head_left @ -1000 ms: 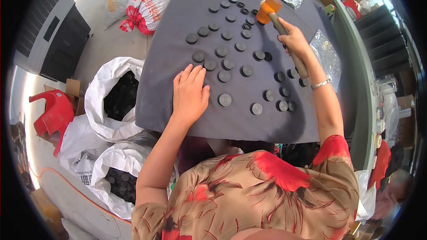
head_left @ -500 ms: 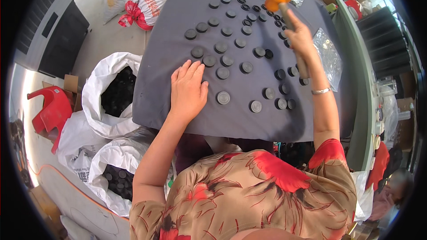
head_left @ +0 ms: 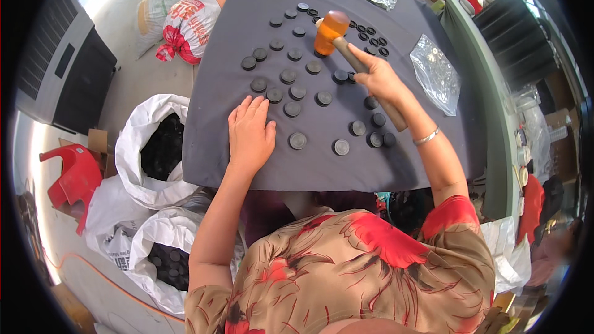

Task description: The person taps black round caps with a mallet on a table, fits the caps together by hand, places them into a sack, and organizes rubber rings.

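Tan shirt (head_left: 334,266) — red blooms (head_left: 387,238), short sleeves (head_left: 451,215) — silver bracelet (head_left: 426,137).

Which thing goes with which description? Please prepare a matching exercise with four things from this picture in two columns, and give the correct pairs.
Column one
1. Mallet
2. Left hand
3. Bracelet
4. Open white sacks

Column two
A. around the wrist of the right hand
B. containing black round pieces
C. gripped by the handle in the right hand
D. palm down on the grey cloth

Pairs: 1-C, 2-D, 3-A, 4-B
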Motion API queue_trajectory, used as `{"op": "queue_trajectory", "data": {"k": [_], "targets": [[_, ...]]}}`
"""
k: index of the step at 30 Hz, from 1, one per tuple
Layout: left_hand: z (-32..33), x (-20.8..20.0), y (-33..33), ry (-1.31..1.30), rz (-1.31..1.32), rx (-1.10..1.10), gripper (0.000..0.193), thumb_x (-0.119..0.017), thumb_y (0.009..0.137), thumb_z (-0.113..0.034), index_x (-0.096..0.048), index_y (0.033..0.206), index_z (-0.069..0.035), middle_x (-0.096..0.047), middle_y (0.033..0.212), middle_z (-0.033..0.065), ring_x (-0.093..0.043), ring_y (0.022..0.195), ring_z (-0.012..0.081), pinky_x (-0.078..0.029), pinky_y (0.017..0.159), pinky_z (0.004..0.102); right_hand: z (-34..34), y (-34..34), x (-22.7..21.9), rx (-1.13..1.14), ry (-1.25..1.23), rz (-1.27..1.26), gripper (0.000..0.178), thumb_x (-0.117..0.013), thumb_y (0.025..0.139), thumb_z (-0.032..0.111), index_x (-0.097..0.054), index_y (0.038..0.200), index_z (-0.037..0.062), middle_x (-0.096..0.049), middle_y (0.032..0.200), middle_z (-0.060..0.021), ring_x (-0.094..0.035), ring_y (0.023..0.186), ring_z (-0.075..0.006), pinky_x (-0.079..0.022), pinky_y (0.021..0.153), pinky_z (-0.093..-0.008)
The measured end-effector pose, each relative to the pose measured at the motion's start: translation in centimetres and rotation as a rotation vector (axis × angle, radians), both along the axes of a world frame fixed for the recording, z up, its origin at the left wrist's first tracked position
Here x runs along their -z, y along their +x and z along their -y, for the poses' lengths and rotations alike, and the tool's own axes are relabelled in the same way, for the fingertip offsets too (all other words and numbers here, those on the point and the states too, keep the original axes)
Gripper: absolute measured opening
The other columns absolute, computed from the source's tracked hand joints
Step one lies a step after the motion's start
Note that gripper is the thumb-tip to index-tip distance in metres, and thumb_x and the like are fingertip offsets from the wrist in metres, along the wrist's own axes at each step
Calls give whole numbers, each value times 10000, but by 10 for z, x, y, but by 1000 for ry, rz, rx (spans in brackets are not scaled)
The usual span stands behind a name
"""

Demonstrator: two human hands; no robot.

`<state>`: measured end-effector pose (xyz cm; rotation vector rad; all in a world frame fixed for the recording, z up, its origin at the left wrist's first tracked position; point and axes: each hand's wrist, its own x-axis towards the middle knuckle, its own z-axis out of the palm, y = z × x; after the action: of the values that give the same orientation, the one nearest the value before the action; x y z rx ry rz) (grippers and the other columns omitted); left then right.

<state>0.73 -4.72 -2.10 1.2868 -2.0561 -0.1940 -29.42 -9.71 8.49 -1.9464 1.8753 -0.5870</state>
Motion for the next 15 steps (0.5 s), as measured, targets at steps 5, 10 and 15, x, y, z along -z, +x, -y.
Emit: {"op": "queue_trajectory", "data": {"k": [5, 10, 15], "targets": [[-1, -1, -1, 10, -22, -1, 446, -649, 814, -107, -585, 1243, -1, -597, 1282, 145, -476, 1281, 341, -328, 1058, 462, -24, -23, -39, 174, -110, 248, 703, -609, 844, 10, -427, 1474, 263, -622, 928, -24, -489, 514, -65, -465, 467, -230], [-2, -3, 0, 12, -15, -4, 446, -649, 813, -103, -585, 1242, -1, -598, 1281, 144, -477, 1279, 340, -331, 1057, 459, -24, -48, -52, 342, -114, 30, 708, -596, 822, 10, -432, 1469, 247, -656, 883, -85, -556, 557, -102, -499, 534, -279], [2, -5, -4, 1, -7, -3, 442, -644, 814, -97, -585, 1241, -2, -599, 1279, 142, -478, 1280, 337, -332, 1057, 457, 2, -75, 5, 318, 7, -7, 717, -585, 813, 15, -417, 1479, 222, -636, 843, -100, -545, 508, -131, -491, 500, -295]]}}
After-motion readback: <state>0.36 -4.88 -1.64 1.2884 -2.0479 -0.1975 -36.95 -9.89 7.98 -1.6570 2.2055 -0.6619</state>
